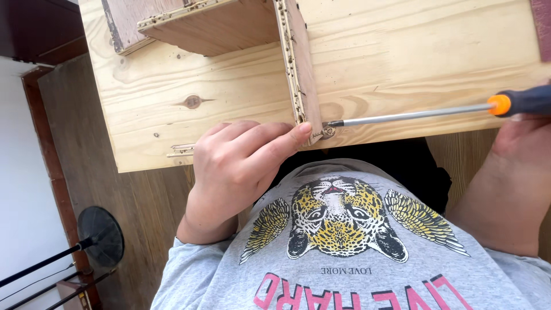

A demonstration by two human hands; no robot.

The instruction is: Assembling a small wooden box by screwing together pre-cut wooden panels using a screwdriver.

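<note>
A long screwdriver point(419, 113) lies nearly level across a pine board point(402, 51), its tip pointing left onto a screw point(328, 132) at the foot of an upright plywood panel point(298, 63). The right hand point(525, 135) has its grip clamped on the handle; the left hand point(241, 158) presses its fingertips against the panel's lower edge.

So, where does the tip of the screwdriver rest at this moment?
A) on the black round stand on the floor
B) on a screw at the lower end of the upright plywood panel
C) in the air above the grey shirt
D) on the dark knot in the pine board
B: the screwdriver tip meets a screw at the plywood panel base, beside the left hand fingertips.
</note>
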